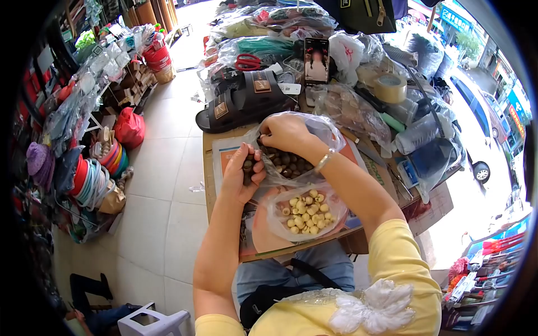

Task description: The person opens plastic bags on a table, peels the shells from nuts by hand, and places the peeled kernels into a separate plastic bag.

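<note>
A clear plastic bag of dark brown round nuts (287,162) lies on the cardboard-topped table. My left hand (242,175), at the bag's left side, curls around several of the same dark nuts. Over the bag's upper left part is my right hand (287,134), its fingers bent and closed near the nuts; what is between the fingertips is hidden. Closer to me, a second plastic bag (273,219) lies spread open with pale yellow peeled kernels (307,211) in it.
Black sandals (241,101), red-handled scissors (247,62), a propped phone (316,60) and a tape roll (390,88) crowd the table's far side. A knife (367,151) lies at right. A white stool (154,320) and a seated person's legs (92,297) are lower left.
</note>
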`<action>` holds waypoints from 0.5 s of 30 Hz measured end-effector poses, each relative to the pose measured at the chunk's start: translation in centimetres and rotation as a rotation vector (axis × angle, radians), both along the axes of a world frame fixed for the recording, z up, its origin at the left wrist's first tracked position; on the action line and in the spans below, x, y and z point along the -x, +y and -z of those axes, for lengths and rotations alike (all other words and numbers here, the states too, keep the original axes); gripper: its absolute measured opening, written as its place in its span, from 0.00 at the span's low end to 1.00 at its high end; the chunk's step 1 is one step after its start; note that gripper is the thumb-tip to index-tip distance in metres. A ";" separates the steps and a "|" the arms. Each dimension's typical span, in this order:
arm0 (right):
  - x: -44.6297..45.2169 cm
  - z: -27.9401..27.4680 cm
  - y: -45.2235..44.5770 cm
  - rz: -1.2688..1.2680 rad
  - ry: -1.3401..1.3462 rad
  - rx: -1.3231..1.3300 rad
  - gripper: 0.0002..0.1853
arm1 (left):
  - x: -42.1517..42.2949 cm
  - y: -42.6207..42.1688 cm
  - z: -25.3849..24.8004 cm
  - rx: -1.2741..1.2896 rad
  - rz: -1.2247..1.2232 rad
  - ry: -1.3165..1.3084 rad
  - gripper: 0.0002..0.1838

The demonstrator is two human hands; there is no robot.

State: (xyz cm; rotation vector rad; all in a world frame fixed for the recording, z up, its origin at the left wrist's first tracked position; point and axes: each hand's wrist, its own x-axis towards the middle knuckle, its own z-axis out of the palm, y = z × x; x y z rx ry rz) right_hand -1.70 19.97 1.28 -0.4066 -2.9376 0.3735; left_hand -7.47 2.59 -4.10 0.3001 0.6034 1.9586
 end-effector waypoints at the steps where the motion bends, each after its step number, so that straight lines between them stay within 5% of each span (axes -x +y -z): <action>1: -0.9 0.2 0.0 -0.037 0.158 0.040 0.15 | 0.1 0.0 0.1 0.002 -0.001 -0.002 0.13; 3: -3.1 0.1 -0.1 -0.071 0.298 0.119 0.16 | 0.3 0.0 0.4 -0.022 0.001 -0.006 0.10; 6: -8.4 -2.8 -1.0 -0.203 0.106 0.541 0.10 | 0.2 0.0 0.2 -0.023 -0.002 0.012 0.09; 10: -12.9 -5.0 -1.6 -0.316 -0.352 0.693 0.12 | 0.0 -0.1 -0.2 0.005 -0.028 0.022 0.09; 14: -12.2 -3.0 0.1 -0.328 -0.311 0.709 0.13 | 0.0 0.0 -0.1 -0.003 -0.010 0.034 0.09; 15: -10.9 -1.8 1.0 -0.285 -0.102 0.642 0.13 | 0.0 0.0 -0.1 -0.004 -0.011 0.039 0.09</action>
